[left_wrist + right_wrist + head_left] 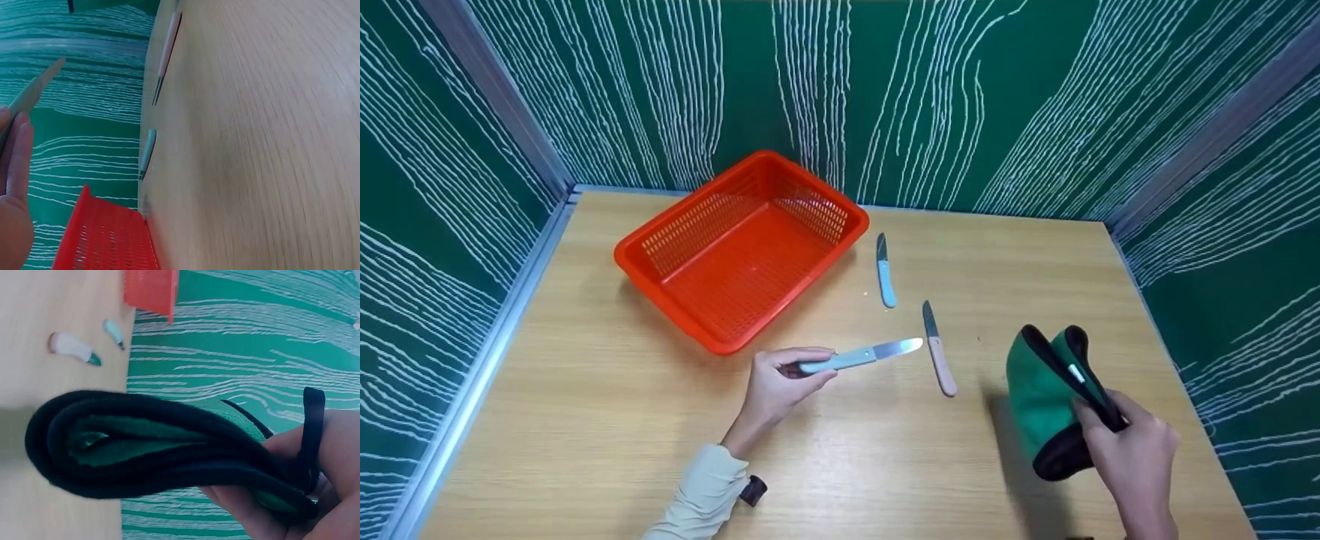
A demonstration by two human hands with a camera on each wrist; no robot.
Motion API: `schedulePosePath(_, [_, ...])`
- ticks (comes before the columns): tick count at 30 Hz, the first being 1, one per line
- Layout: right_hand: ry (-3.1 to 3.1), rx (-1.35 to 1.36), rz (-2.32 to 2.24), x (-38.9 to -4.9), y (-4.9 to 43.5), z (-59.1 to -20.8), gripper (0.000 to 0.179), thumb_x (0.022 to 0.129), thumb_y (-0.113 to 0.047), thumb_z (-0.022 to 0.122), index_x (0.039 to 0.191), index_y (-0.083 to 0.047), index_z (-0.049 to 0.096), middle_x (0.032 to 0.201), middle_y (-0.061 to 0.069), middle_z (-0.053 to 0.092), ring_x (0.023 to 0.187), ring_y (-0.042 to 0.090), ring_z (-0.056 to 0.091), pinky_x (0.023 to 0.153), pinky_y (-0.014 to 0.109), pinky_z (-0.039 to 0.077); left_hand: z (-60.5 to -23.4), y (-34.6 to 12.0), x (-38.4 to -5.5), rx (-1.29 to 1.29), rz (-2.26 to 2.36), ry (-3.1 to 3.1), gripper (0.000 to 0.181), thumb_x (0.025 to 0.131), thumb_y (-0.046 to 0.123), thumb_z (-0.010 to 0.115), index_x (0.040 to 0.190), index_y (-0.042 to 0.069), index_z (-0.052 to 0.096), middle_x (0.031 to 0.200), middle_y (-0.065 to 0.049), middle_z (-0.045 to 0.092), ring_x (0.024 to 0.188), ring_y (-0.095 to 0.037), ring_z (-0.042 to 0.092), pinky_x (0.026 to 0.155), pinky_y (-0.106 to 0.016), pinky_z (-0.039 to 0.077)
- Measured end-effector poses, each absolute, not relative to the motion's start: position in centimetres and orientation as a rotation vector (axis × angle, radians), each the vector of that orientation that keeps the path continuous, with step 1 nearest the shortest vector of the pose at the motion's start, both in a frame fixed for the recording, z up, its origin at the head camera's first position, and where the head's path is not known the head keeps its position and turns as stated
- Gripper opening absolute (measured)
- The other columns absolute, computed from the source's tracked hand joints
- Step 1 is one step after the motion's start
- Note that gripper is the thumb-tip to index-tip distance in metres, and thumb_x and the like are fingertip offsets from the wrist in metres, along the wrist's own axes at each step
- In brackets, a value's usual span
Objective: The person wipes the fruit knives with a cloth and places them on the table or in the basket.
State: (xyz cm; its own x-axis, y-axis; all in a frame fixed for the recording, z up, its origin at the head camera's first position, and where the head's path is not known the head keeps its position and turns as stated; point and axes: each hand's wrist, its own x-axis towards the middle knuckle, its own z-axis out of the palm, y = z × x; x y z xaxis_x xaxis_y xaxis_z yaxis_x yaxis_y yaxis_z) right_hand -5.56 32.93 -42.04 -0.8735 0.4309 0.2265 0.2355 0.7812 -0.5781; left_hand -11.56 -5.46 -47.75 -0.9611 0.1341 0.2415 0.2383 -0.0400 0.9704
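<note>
My left hand [781, 386] pinches a knife by its pale blue-green handle [840, 361], above the table, its blade [898, 347] pointing right. In the left wrist view the same knife [29, 94] angles upward from the fingers. On the right, my right hand [1136, 450] grips a folded green cloth [1039, 397] with black edging, held up off the table. The right wrist view shows its folded layers [140, 439] and a black loop [313, 422] near the thumb. A pink-handled knife [941, 366] lies between the hands. Farther back lies a blue-handled knife [886, 283].
A red plastic basket [701, 343] with perforated sides stands at the back left of the wooden table [885, 480]. Green panels [877, 97] with white wavy lines wall the table at the back and both sides.
</note>
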Motion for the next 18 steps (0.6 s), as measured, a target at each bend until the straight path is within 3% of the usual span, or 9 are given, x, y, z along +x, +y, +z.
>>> schedulePosePath(11, [-2.452,-0.401,0.895,-5.7,29.9,-39.2,0.011,0.080,-0.011,0.072,0.081,0.001,0.072,0.063,0.009,0.063,0.049,0.006,0.049,0.047,0.016,0.035,-46.8,-4.9,-10.4,-0.534,-2.236,-2.045,0.025,0.073,-0.004,0.078,0.097,-0.008,0.071,0.096,-0.015,0.071,0.075,-0.023,0.068,0.063,-0.027,0.057])
schedulePosePath(18, [-2.372,-0.236,0.954,-5.9,27.5,-38.1,0.008,0.080,-0.004,0.072,0.085,0.003,0.073,0.076,0.013,0.069,0.059,-0.005,0.056,0.060,0.007,0.044,-45.9,-4.4,-9.7,-0.615,-2.196,-2.020,0.024,0.073,-0.003,0.078,0.096,-0.006,0.072,0.094,-0.014,0.071,0.072,-0.024,0.067,0.060,-0.027,0.056])
